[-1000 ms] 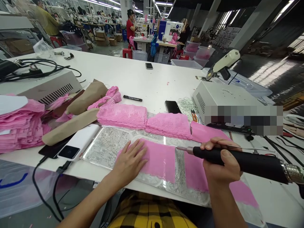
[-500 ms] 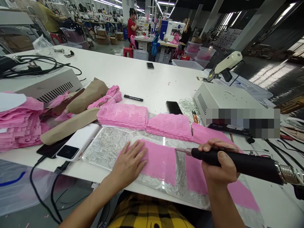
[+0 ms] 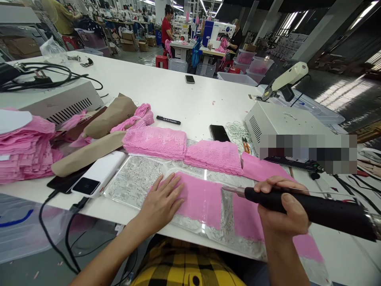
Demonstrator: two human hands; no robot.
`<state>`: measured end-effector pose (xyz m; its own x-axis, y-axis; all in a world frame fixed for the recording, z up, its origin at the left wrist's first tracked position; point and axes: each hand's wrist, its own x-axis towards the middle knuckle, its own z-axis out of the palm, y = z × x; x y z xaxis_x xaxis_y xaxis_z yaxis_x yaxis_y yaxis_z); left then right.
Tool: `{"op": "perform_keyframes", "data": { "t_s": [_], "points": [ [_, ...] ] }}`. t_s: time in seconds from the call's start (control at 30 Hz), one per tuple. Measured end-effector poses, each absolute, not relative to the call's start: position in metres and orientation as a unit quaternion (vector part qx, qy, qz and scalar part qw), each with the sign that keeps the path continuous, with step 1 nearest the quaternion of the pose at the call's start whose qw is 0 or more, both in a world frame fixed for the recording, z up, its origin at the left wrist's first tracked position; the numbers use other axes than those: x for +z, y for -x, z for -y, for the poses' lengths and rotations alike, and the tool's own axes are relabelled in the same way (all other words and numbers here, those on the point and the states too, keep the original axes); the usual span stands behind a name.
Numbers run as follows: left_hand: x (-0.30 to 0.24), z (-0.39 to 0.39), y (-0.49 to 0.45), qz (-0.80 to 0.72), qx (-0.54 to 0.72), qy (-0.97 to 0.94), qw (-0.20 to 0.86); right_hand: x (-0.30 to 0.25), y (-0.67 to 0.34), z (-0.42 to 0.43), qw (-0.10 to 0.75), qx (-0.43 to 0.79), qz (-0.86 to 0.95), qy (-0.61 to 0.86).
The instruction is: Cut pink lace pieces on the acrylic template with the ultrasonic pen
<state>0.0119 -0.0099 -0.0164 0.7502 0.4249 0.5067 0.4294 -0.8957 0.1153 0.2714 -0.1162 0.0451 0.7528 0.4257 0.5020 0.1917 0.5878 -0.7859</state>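
Note:
My left hand (image 3: 163, 202) lies flat, fingers spread, on the left part of a pink fabric piece (image 3: 202, 200). That piece rests on a clear-covered, grey marble-patterned board (image 3: 133, 182). My right hand (image 3: 282, 214) is wrapped round the black handle of a corded tool with a thin metal tip (image 3: 315, 208), which looks like an ultrasonic cutter. The tip is at the top right corner of the fabric piece; contact is hard to tell. A second pink piece (image 3: 245, 216) lies to the right, partly behind my right hand. Stacks of pink lace (image 3: 154, 143) sit along the board's far edge.
A phone (image 3: 219, 133), orange-handled snips (image 3: 245, 145), a marker (image 3: 168, 120) and a grey box (image 3: 288, 123) stand beyond the board. At left are a white power bank (image 3: 99, 174) with cables and a tall pile of pink pieces (image 3: 25, 155). Co-workers sit farther back.
The tool and my right hand have shifted slightly right and nearer. My left hand stays flat in the same place. The camera view has moved a little.

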Motion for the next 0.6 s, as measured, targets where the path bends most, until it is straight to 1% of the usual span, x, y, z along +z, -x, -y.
{"op": "perform_keyframes", "data": {
  "t_s": [0.2, 0.6],
  "points": [
    [-0.013, 0.012, -0.001, 0.212, -0.282, 0.936, -0.007, 0.046, -0.271, 0.14, 0.803, 0.118, 0.377, 0.446],
    [-0.016, 0.012, 0.002, 0.217, -0.281, 0.935, -0.025, 0.045, -0.265, 0.134, 0.806, 0.107, 0.374, 0.446]
  ]
}}
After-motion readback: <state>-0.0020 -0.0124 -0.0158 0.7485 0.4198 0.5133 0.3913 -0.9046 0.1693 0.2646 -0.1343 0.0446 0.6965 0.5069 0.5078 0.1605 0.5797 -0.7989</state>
